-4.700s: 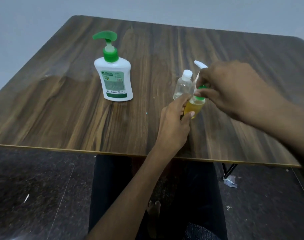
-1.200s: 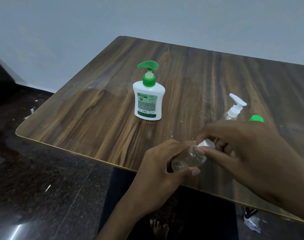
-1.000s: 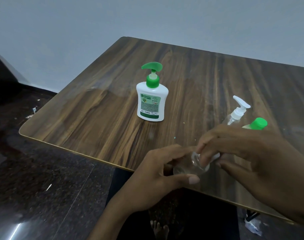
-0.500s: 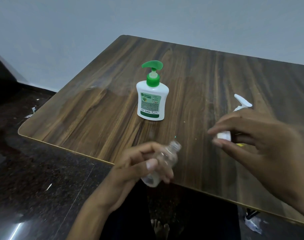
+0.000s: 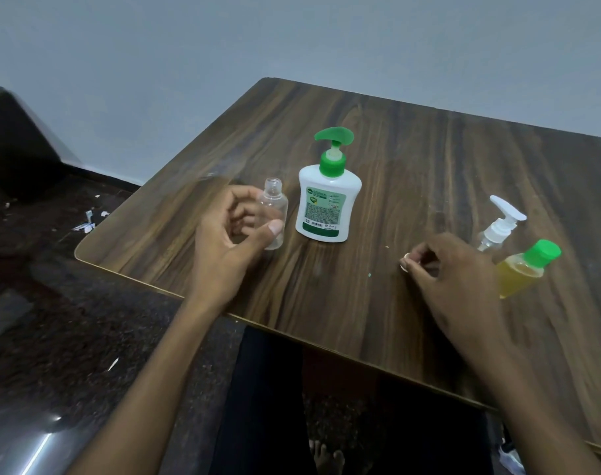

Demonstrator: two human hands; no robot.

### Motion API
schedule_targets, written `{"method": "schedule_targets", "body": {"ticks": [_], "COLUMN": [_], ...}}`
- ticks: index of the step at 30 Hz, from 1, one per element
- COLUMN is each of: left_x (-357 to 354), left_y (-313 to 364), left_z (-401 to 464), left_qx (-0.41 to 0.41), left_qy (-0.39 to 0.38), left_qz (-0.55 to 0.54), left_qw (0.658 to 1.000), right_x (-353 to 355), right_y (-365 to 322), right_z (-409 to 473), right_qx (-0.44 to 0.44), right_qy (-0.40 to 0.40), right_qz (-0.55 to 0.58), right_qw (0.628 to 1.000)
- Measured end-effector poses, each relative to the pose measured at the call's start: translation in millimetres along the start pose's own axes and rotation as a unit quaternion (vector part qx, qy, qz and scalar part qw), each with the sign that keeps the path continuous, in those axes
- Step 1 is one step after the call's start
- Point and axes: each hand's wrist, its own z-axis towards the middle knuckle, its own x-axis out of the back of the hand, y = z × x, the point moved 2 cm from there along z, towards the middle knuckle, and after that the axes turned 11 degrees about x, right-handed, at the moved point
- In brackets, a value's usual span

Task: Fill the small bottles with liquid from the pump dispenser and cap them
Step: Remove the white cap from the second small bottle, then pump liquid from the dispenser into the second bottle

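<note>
My left hand (image 5: 228,241) grips a small clear empty bottle (image 5: 275,207), uncapped and upright, just left of the white pump dispenser (image 5: 328,204) with its green pump head. My right hand (image 5: 453,272) rests low on the table with a small white cap (image 5: 404,265) pinched at its fingertips. To its right stands a small bottle of yellow liquid (image 5: 523,272) with a green cap. Behind that one is a clear bottle with a white pump top (image 5: 499,224).
The dark wooden table (image 5: 412,149) has its near edge running diagonally below my hands. A grey wall stands behind it. The dark floor at left carries scraps of paper (image 5: 86,222). My legs and a bare foot show under the table.
The white cap came off the clear bottle into my right hand. My left hand carried the open bottle left and up beside the pump dispenser. My right hand lowered to the table.
</note>
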Motion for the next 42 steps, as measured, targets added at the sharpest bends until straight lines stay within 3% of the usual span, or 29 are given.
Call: {"method": "schedule_targets", "body": {"ticks": [5, 8, 15, 21, 28, 42], "left_x": [0, -4, -21, -31, -28, -29], "left_y": [6, 10, 13, 19, 15, 13], "left_z": [17, 22, 19, 22, 29, 35], "left_qx": [-0.028, -0.053, -0.087, -0.085, -0.081, -0.114], "left_qy": [0.006, 0.013, 0.046, 0.079, 0.07, 0.072], "left_qz": [0.025, 0.026, -0.004, -0.046, -0.056, -0.016], "left_qw": [0.999, 0.998, 0.995, 0.992, 0.993, 0.991], "right_x": [4, 21, 58, 7, -27, -47], "right_y": [-4, -23, -89, -96, -88, -79], "right_z": [-1, 16, 139, 225, 232, 228], "right_qx": [0.003, 0.033, 0.112, 0.081, 0.032, 0.043], "right_qy": [-0.01, 0.025, 0.096, 0.028, 0.009, 0.027], "right_qz": [-0.015, -0.032, 0.008, 0.074, 0.094, 0.016], "right_qw": [1.0, 0.999, 0.989, 0.994, 0.995, 0.999]}}
